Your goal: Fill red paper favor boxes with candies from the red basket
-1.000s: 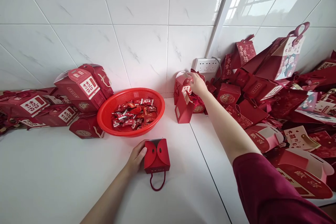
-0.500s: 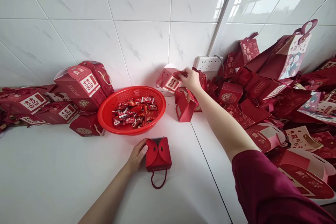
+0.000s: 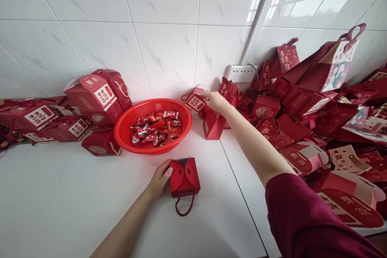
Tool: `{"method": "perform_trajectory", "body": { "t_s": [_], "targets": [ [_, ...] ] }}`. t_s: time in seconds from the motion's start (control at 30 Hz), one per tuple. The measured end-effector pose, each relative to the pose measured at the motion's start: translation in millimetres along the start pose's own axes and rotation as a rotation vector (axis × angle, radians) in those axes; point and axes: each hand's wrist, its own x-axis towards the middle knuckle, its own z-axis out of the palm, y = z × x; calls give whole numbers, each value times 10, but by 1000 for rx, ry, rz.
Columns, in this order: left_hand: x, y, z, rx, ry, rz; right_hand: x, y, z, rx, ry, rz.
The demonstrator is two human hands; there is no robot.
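Note:
My left hand (image 3: 160, 177) is closed on the left side of a small red gift box (image 3: 185, 179) on the white table. Its two rounded flaps have holes, and a dark red rope handle hangs toward me. Near the wall, the fingers of my right hand (image 3: 215, 102) pinch another red gift box (image 3: 195, 103) with a white double-happiness label and a thin handle. Under that hand stands a plain red gift box (image 3: 213, 124) with a peaked top; whether the hand touches it I cannot tell. A red plastic basket (image 3: 121, 137) holds wrapped candies (image 3: 157, 129) between the hands' left side and the wall.
Red gift boxes (image 3: 90, 98) are stacked left of the basket. A large heap of boxes and bags (image 3: 305, 129) fills the right side. A white power strip (image 3: 241, 73) rests against the tiled wall. A seam (image 3: 242, 197) runs across the tabletop.
My right hand has lowered the labelled gift box toward the table by the wall, and the box has turned a little. My left hand still holds its box, almost unmoved.

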Motion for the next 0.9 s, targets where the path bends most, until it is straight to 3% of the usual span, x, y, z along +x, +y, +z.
{"method": "perform_trajectory", "body": {
  "t_s": [0.13,0.27,0.37,0.43,0.47,0.57,0.67,0.9],
  "targets": [
    [5,11,3,11,7,4,-44,66,-60,15,-1,-4],
    [12,22,2,14,12,-8,-78,101,-116,-2,119,68],
    [12,22,2,5,12,-15,-77,215,-202,-17,377,193],
    [10,17,3,-3,9,-18,-66,378,-262,9,554,359],
    [8,14,3,-8,9,-18,-63,477,-285,35,585,448],
    [2,10,2,-17,3,-19,-81,766,-319,96,487,560],
    [-2,15,-2,-8,-3,-26,-156,918,-334,116,428,548],
    [20,-9,-9,-34,-25,-40,-566,703,-432,70,556,454]
  ]
}}
